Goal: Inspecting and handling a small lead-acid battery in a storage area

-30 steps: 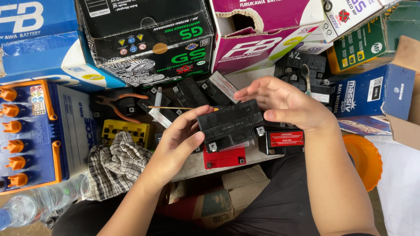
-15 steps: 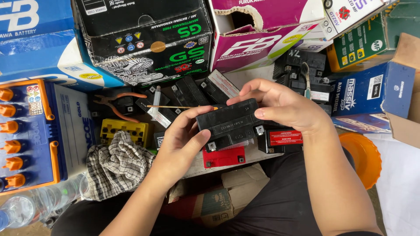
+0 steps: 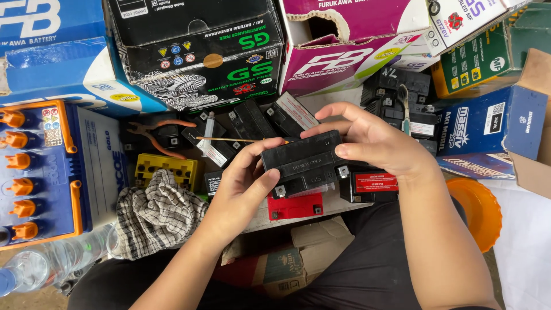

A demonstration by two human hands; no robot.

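Both my hands hold a small black battery [image 3: 303, 162] above a cluttered work surface. My left hand [image 3: 241, 183] grips its left end, thumb against the front face. My right hand [image 3: 367, 140] wraps its right end, fingers over the top. Beneath it lie a red battery [image 3: 295, 206] and a black battery with a red label [image 3: 373, 183]. Several more small black batteries [image 3: 252, 123] lie behind, with a thin wooden stick [image 3: 229, 139] across them.
A checked rag [image 3: 158, 209] lies left of my left hand by a yellow battery [image 3: 166, 169] and pliers [image 3: 152, 135]. A large white battery with orange caps [image 3: 51, 172] stands far left. Cardboard battery boxes [image 3: 201, 51] line the back. An orange bowl [image 3: 479, 212] is at right.
The black battery has been lifted slightly and turned in my hands; my right fingers have shifted over its top. The rest has not moved.
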